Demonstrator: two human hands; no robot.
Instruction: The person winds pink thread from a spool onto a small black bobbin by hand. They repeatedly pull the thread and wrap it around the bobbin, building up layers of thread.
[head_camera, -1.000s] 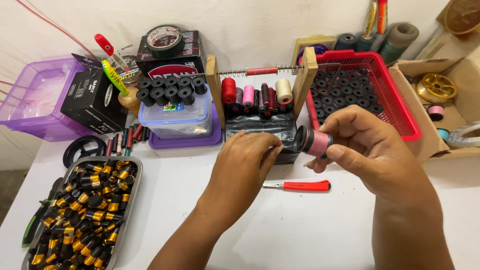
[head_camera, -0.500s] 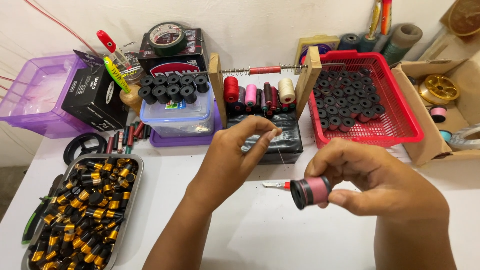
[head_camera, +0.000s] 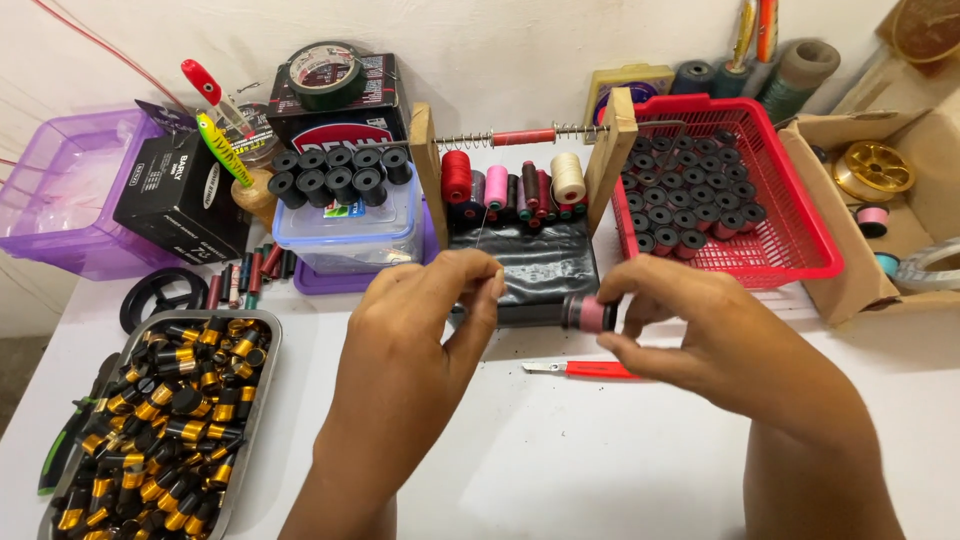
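Pink-wound spool (head_camera: 588, 313), light and rigid, sits pinched at its ends in the right hand (head_camera: 700, 340); left hand (head_camera: 420, 320) pinches its thread, just before the thread rack (head_camera: 525, 175).

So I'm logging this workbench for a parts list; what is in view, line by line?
Small black spool wound with pink thread: one, held in the right hand.
Red-handled blade tool: one, on the white table.
Red plastic basket: one, right rear, holding black spools.
Wooden thread rack: one, centre rear, mixed colours.
Clear plastic tub: one, black spools on top.
Metal tray: one, front left, black-and-gold cylinders.
Purple bin: one, far left.
Hands: left hand, right hand.
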